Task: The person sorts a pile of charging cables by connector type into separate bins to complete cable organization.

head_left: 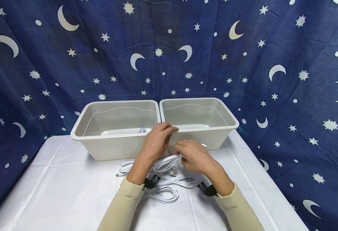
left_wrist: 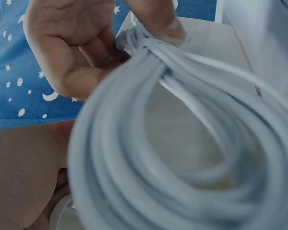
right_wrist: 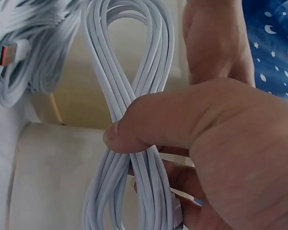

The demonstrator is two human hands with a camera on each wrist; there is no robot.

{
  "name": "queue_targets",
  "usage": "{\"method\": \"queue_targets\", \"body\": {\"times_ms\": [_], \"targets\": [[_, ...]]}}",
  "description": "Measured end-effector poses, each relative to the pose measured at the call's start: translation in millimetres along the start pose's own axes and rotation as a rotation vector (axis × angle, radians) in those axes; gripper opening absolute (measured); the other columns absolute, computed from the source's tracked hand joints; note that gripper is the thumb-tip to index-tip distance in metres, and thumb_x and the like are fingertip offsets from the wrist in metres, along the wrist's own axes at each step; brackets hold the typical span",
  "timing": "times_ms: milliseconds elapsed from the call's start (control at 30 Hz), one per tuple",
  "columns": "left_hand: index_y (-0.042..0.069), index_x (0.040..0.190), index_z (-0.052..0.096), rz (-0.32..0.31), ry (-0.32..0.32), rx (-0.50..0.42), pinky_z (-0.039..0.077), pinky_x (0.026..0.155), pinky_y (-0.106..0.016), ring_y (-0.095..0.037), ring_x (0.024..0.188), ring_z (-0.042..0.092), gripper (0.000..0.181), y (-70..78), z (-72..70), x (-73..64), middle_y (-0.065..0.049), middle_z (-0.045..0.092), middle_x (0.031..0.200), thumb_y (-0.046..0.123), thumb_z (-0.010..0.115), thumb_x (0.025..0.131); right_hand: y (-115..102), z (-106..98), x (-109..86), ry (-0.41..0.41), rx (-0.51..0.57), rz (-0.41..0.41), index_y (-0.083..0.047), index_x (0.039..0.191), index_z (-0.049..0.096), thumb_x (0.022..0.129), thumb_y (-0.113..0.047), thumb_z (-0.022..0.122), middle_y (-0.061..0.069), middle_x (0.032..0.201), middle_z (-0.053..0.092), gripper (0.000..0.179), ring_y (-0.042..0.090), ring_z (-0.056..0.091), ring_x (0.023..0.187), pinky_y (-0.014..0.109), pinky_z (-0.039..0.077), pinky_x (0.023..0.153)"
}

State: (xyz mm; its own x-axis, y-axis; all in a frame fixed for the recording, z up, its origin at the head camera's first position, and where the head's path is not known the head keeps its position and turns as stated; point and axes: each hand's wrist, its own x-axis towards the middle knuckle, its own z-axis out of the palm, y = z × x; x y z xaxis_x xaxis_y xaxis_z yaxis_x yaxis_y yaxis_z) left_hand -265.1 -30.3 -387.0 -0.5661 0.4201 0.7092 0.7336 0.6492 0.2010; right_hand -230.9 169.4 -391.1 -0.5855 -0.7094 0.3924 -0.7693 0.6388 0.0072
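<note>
My right hand (head_left: 194,154) pinches a coiled white cable (right_wrist: 129,86) at its waist, with the thumb across the strands and the other fingers behind. The coil's loops spread on both sides of that grip, and one loop looms large in the left wrist view. My left hand (head_left: 156,139) is near the front rim of the right-hand bin (head_left: 197,129), its fingers loosely bent. No cable shows in it, though its fingertips are partly hidden. Beneath both hands, more coiled white cables (head_left: 164,194) lie heaped on the table, some showing metal plugs.
A second pale plastic bin (head_left: 111,147) stands left of the first, their rims side by side. Inside it lies a small blue-and-white item (head_left: 142,130). White cloth covers the table (head_left: 70,186). A dark blue curtain (head_left: 163,38) with moons and stars hangs behind the bins.
</note>
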Motion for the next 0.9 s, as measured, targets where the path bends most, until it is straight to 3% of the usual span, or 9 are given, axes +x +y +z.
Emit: {"method": "queue_targets", "body": {"times_ms": [467, 900], "targets": [[0.013, 0.116, 0.079, -0.005, -0.01, 0.007, 0.055, 0.09, -0.035, -0.022, 0.105, 0.066, 0.029, 0.0, -0.2, 0.9, 0.001, 0.07, 0.107, -0.005, 0.066, 0.098, 9, -24, -5.5, 0.114, -0.011, -0.005, -0.017, 0.09, 0.068, 0.065, 0.01, 0.078, -0.007, 0.088, 0.062, 0.039, 0.017, 0.06, 0.081, 0.038, 0.052, 0.079], [0.014, 0.116, 0.079, -0.016, -0.019, 0.008, 0.055, 0.089, -0.035, -0.021, 0.103, 0.066, 0.029, 1.2, -1.7, 1.0, 0.001, 0.069, 0.107, -0.005, 0.065, 0.099, 17, -43, -8.9, 0.341, 0.048, -0.041, -0.013, 0.091, 0.071, 0.067, 0.014, 0.073, -0.002, 0.095, 0.069, 0.036, 0.023, 0.065, 0.091, 0.044, 0.051, 0.086]]}}
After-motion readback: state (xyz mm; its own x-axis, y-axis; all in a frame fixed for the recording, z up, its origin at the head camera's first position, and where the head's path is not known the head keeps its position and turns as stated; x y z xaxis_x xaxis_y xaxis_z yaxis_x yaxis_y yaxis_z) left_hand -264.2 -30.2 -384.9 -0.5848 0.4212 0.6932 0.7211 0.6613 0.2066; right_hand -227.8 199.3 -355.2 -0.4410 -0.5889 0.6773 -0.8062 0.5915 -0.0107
